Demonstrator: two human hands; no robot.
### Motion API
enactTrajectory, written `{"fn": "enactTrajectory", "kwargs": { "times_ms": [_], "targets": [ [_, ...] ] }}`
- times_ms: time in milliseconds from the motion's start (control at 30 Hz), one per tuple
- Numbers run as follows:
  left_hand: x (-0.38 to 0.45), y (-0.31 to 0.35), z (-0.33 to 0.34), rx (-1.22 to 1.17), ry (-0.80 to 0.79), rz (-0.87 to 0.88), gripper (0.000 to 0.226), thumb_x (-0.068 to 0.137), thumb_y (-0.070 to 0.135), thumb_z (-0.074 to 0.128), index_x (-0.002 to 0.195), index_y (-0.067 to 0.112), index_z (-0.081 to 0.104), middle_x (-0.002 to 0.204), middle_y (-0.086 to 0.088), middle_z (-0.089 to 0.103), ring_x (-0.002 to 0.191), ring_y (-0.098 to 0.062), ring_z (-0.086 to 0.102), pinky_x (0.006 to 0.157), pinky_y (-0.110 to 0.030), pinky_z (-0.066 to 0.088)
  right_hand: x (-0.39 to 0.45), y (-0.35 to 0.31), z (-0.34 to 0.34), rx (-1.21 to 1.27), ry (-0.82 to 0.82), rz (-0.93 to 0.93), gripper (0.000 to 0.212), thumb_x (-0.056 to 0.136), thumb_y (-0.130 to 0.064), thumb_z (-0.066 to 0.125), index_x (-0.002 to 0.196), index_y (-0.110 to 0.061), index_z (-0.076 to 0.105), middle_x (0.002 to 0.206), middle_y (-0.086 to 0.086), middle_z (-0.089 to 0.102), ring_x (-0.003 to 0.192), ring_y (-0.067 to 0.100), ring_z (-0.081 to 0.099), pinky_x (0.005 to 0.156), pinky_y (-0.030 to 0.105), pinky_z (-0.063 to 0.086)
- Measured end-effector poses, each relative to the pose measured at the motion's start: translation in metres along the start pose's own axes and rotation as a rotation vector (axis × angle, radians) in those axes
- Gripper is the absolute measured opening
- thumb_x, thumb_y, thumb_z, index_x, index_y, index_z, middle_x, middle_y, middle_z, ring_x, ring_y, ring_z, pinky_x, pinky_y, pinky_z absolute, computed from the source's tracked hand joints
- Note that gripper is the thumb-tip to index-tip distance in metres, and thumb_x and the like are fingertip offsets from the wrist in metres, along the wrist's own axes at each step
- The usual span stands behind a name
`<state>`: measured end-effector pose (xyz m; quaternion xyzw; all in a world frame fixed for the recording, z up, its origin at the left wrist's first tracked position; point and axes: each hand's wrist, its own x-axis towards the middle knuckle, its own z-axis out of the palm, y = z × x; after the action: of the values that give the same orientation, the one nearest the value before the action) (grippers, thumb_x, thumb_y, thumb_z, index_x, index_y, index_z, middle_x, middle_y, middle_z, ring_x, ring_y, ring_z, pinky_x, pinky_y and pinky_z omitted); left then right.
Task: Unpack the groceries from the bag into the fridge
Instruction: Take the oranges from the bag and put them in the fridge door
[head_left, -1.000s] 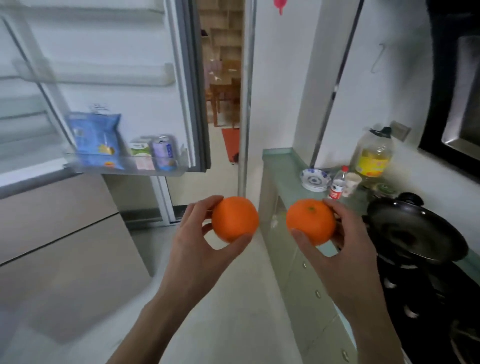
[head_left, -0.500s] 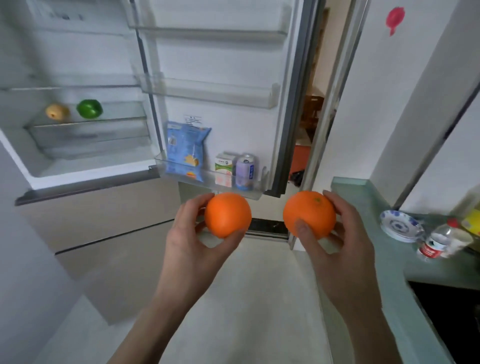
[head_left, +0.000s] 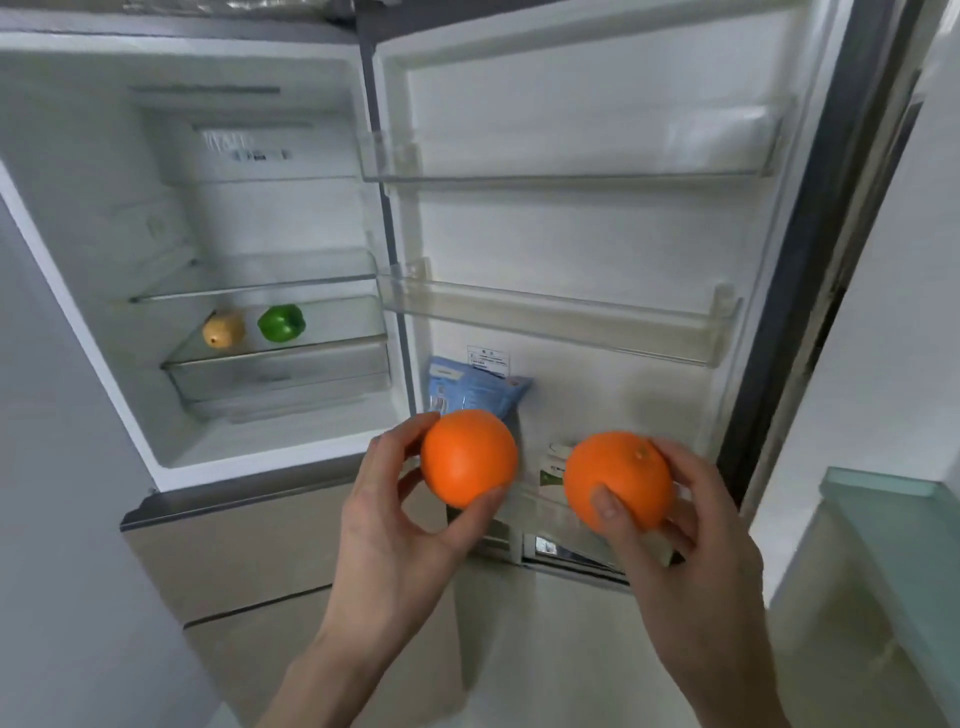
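I hold one orange in each hand in front of the open fridge (head_left: 104, 260). My left hand (head_left: 395, 530) grips the left orange (head_left: 467, 457) between thumb and fingers. My right hand (head_left: 691, 540) grips the right orange (head_left: 618, 480), stem dimple up. Both oranges hang before the lowest bin of the open fridge door (head_left: 597, 234). On a glass shelf (head_left: 332, 332) inside the fridge lie a yellow pear (head_left: 223, 330) and a green pepper (head_left: 281, 323). No bag is in view.
A blue snack packet (head_left: 467, 389) and a small white-green carton (head_left: 551, 465) stand in the lowest door bin, partly hidden by the oranges. Two upper door bins (head_left: 561, 317) hold nothing. Closed drawer fronts (head_left: 249, 545) sit below. A green glass counter (head_left: 893, 519) is at right.
My view has swung left and up from the counter and stove to face the fridge interior. Both hands keep their oranges and have come closer to the door's lowest bin.
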<state>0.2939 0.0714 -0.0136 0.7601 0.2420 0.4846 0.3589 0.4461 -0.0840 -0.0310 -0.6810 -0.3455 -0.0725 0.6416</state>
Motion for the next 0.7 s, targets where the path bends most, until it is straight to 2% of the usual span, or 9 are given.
{"fn": "enactTrajectory", "kwargs": {
  "times_ms": [100, 233, 333, 367, 433, 533, 633, 700],
  "targets": [
    [0.031, -0.009, -0.003, -0.001, 0.035, 0.017, 0.071, 0.070, 0.035, 0.094, 0.131, 0.039, 0.057, 0.130, 0.020, 0.061, 0.125, -0.005, 0.060, 0.097, -0.023, 0.053, 0.028, 0.003, 0.030, 0.032, -0.011, -0.026, 0.071, 0.069, -0.070, 0.069, 0.131, -0.037, 0.060, 0.127, -0.015, 0.063, 0.107, 0.003, 0.065, 0.081, 0.005, 0.050],
    [0.068, -0.020, -0.008, -0.018, 0.077, 0.047, 0.072, 0.072, 0.021, 0.094, 0.132, 0.036, 0.056, 0.132, 0.020, 0.061, 0.128, -0.005, 0.058, 0.099, -0.017, 0.052, 0.061, -0.009, 0.058, 0.026, -0.017, -0.065, 0.069, 0.068, -0.074, 0.068, 0.129, -0.043, 0.058, 0.122, -0.021, 0.065, 0.104, -0.001, 0.065, 0.078, 0.015, 0.053],
    [0.097, -0.023, -0.010, -0.029, 0.078, 0.070, 0.073, 0.073, 0.023, 0.093, 0.135, 0.034, 0.055, 0.135, 0.019, 0.061, 0.129, -0.006, 0.058, 0.101, -0.026, 0.052, 0.085, -0.023, 0.072, -0.012, -0.027, -0.139, 0.068, 0.072, -0.073, 0.067, 0.132, -0.044, 0.055, 0.126, -0.025, 0.061, 0.107, 0.003, 0.065, 0.077, 0.024, 0.055],
    [0.107, -0.024, -0.010, -0.038, 0.078, 0.082, 0.073, 0.073, 0.026, 0.092, 0.136, 0.033, 0.055, 0.136, 0.018, 0.060, 0.129, -0.007, 0.058, 0.102, -0.028, 0.052, 0.093, -0.028, 0.076, -0.024, -0.019, -0.165, 0.068, 0.073, -0.073, 0.067, 0.133, -0.043, 0.055, 0.127, -0.025, 0.061, 0.107, 0.004, 0.065, 0.079, 0.024, 0.054],
    [0.127, -0.023, -0.011, -0.064, 0.074, 0.104, 0.074, 0.073, 0.031, 0.091, 0.137, 0.034, 0.054, 0.137, 0.020, 0.060, 0.129, -0.006, 0.058, 0.102, -0.027, 0.051, 0.109, -0.039, 0.083, -0.037, 0.002, -0.196, 0.069, 0.074, -0.073, 0.066, 0.135, -0.043, 0.053, 0.128, -0.024, 0.060, 0.107, 0.003, 0.064, 0.083, 0.017, 0.050],
    [0.155, -0.022, -0.011, -0.092, 0.055, 0.134, 0.075, 0.071, 0.039, 0.090, 0.137, 0.038, 0.053, 0.135, 0.024, 0.059, 0.125, 0.000, 0.059, 0.098, -0.019, 0.050, 0.129, -0.057, 0.094, -0.065, 0.043, -0.243, 0.065, 0.076, -0.071, 0.066, 0.133, -0.045, 0.050, 0.130, -0.025, 0.057, 0.112, -0.002, 0.061, 0.086, 0.005, 0.045],
    [0.182, -0.027, -0.012, -0.118, 0.037, 0.171, 0.075, 0.072, 0.039, 0.090, 0.136, 0.039, 0.052, 0.134, 0.027, 0.058, 0.121, 0.005, 0.059, 0.096, -0.010, 0.048, 0.146, -0.069, 0.105, -0.095, 0.091, -0.262, 0.066, 0.076, -0.071, 0.066, 0.135, -0.049, 0.047, 0.133, -0.027, 0.054, 0.116, -0.001, 0.059, 0.088, 0.011, 0.044],
    [0.199, -0.032, -0.013, -0.141, 0.019, 0.184, 0.074, 0.073, 0.038, 0.090, 0.137, 0.038, 0.053, 0.133, 0.026, 0.059, 0.121, 0.004, 0.059, 0.099, -0.014, 0.049, 0.155, -0.074, 0.114, -0.114, 0.113, -0.250, 0.068, 0.076, -0.071, 0.068, 0.136, -0.050, 0.046, 0.134, -0.026, 0.054, 0.118, 0.000, 0.059, 0.089, 0.016, 0.043]
  ]
}}
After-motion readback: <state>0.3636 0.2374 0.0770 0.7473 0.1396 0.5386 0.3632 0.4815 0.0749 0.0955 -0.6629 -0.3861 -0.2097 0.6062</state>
